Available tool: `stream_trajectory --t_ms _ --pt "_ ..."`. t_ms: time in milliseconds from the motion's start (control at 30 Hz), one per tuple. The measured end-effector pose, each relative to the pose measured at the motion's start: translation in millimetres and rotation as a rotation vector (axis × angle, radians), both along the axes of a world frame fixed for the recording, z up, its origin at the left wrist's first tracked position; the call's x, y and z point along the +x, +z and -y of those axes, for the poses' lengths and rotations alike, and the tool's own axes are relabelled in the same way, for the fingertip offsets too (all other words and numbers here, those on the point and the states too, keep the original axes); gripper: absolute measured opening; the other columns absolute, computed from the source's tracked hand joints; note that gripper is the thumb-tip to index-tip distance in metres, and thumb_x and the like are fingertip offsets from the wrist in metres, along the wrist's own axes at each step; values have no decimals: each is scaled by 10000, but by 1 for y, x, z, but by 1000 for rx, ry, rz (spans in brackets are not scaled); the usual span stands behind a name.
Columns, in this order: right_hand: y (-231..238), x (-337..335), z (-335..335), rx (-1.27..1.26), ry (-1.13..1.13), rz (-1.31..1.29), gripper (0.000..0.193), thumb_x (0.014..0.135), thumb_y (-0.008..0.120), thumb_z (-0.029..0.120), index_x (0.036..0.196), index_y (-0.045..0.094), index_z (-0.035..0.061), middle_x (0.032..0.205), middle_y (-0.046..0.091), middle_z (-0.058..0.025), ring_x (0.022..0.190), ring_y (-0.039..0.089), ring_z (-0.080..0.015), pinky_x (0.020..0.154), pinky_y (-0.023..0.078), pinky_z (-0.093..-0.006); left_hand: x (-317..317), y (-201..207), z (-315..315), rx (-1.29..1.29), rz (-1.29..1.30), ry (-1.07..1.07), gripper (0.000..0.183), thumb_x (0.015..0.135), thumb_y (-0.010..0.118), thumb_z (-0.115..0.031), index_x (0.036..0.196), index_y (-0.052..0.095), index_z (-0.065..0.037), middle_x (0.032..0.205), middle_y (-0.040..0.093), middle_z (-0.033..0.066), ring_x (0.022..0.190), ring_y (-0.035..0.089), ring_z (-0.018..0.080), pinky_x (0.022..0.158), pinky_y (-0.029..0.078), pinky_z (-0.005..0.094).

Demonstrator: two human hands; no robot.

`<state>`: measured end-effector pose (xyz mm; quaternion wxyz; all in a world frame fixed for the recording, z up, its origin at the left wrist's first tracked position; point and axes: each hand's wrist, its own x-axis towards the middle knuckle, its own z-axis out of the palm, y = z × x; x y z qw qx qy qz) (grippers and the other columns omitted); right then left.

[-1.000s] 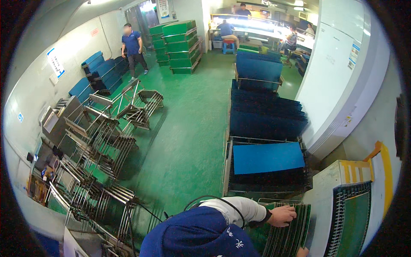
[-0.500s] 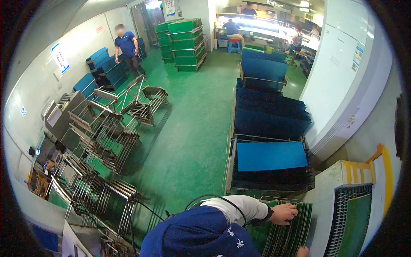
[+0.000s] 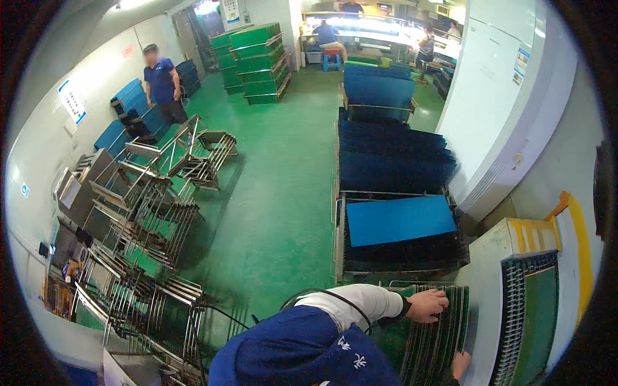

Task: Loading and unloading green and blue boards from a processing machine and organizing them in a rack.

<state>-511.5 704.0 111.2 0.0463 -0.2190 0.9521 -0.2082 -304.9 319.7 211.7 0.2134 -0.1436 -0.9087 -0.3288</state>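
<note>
**Left hand (image 3: 427, 305) and right hand (image 3: 460, 365) at a row of upright green panels (image 3: 434, 341)**

Compared with the earlier frames, more of the right hand shows at the near right, its fingers and thumb now visible where only a small part was before. The left hand stays over the tops of the panels. The co-worker (image 3: 161, 80) at the far left has come nearer, legs now partly hidden by the metal frames (image 3: 158, 215).

The green panels stand in the near right of the scene, directly under the left hand, whose fingers bend loosely across the upper edges; whether they grip one cannot be told. The right hand is at the right side of the row, nearer than the left; its grip cannot be told either.

The panels are thin, flat and closely packed, with pale edges like ribs. Just beyond them, a smooth, bright blue sheet (image 3: 400, 220) lies atop a dark rack (image 3: 405, 260). At the right, a black rack with spring-like ribs (image 3: 512, 321) borders another green board (image 3: 541, 321). The glossy green floor (image 3: 277, 219) runs between the racks and the bare metal frames at left.
</note>
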Motion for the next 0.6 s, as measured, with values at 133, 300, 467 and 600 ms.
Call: stream_trajectory --t_ms 133,300,467,600 --pt "-2 1 6 72 74 -122 243 778 649 136 711 559 -80 642 516 -285 670 536 -465 635 402 -515 1 -3 3 -3 -5 11 244 767 751 -272 786 687 -38 1134 574 109 1109 503 310 950 438 453" --pt "27 19 5 142 -64 -266 239 816 663 158 816 584 -67 837 575 -294 839 557 -455 710 413 -505 -3 2 1 -19 6 -8 233 760 747 -258 795 692 -35 1104 571 104 1086 510 306 934 437 449" --pt "144 55 29 270 -188 -152 279 806 705 178 949 620 -46 918 598 -268 897 559 -448 776 434 -507 1 3 5 15 12 -11 237 774 750 -265 807 681 -40 1096 557 101 1079 498 304 928 428 452" --pt "196 87 34 52 -172 -563 277 789 730 199 882 604 -29 847 575 -210 759 524 -395 690 409 -497 1 13 3 -3 7 -13 252 776 751 -276 840 684 -42 1101 549 103 1085 496 305 934 425 440"
